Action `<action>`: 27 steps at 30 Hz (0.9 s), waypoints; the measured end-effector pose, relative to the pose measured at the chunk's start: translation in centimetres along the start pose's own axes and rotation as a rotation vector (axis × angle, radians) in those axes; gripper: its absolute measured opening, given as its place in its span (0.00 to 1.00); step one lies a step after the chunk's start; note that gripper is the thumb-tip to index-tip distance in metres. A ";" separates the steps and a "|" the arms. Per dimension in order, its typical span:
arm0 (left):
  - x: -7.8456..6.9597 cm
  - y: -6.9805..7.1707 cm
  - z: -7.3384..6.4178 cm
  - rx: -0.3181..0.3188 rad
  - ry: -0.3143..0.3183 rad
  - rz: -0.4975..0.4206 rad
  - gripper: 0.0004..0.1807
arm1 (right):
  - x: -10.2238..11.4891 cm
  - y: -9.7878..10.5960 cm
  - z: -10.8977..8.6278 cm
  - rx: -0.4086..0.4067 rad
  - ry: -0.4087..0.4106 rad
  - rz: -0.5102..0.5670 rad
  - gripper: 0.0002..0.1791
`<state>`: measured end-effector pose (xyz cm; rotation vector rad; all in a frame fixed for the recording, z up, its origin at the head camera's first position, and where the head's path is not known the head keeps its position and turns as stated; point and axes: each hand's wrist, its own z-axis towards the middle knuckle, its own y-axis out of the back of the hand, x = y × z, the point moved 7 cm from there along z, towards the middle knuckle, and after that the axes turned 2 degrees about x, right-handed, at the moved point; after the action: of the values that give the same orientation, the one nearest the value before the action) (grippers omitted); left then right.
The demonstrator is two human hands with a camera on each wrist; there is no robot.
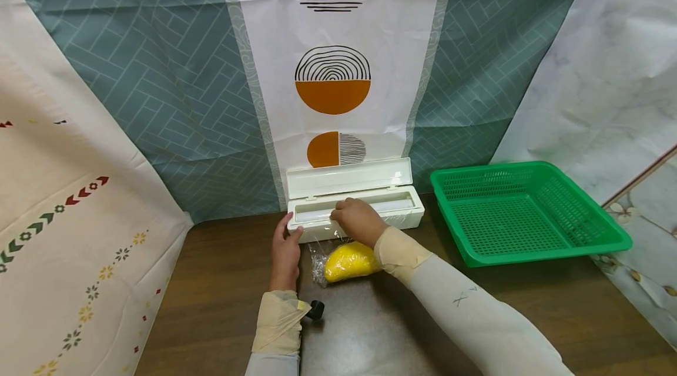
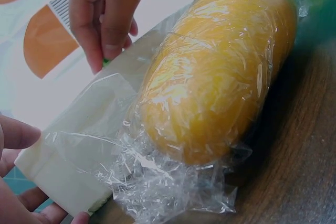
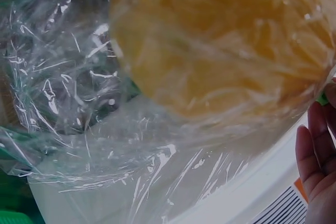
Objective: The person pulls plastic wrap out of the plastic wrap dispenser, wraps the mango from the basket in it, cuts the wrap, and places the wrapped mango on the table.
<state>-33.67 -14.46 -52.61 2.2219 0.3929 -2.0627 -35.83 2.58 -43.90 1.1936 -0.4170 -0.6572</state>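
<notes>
A white cling film dispenser (image 1: 403, 221) stands with its lid raised and a roll inside. My left hand (image 1: 284, 255) grips its left end, thumb at the front and fingers round the side. My right hand (image 1: 358, 221) is over the front edge, where its thumb and fingertips pinch a small green slide cutter (image 2: 106, 62), mostly hidden. Before the dispenser lies a yellow fruit (image 1: 348, 262), mango-like in shape, wrapped in clear film. Crumpled film (image 2: 163, 187) bunches at its left end, and a sheet stretches from it to the dispenser.
A green plastic basket (image 1: 534, 255) sits to the right on the brown wooden table (image 1: 211, 294). Patterned cloth (image 1: 174, 100) hangs close behind the dispenser. A small black object (image 1: 315, 310) is beside my left wrist.
</notes>
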 end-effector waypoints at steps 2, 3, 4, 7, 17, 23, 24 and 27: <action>0.0 0.0 0.0 -0.002 0.002 0.002 0.28 | 0.0 0.1 -0.1 -0.004 0.005 -0.003 0.06; 0.0 0.0 0.0 -0.001 0.003 0.001 0.28 | 0.0 0.1 -0.1 -0.005 0.006 -0.005 0.06; 0.0 0.1 0.0 -0.001 0.005 0.003 0.28 | 0.0 0.1 -0.1 -0.009 0.007 -0.005 0.07; 0.1 0.1 0.0 0.000 0.017 0.013 0.28 | -0.1 0.1 -0.2 -0.010 0.007 -0.001 0.09; 0.3 0.1 0.1 0.017 0.032 0.025 0.28 | -0.6 0.0 -0.6 0.034 -0.017 0.008 0.11; 0.3 0.1 0.0 0.016 0.026 0.020 0.28 | -0.7 0.0 -0.7 0.034 -0.023 0.008 0.12; 0.3 0.1 0.0 0.016 0.026 0.021 0.28 | -0.7 0.0 -0.7 0.035 -0.025 0.010 0.11; 0.3 0.1 0.0 0.016 0.024 0.022 0.28 | -0.8 0.0 -0.8 0.035 -0.028 0.010 0.10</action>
<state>-33.60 -14.50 -52.94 2.2515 0.3532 -2.0378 -35.95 3.67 -44.10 1.2162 -0.4593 -0.6604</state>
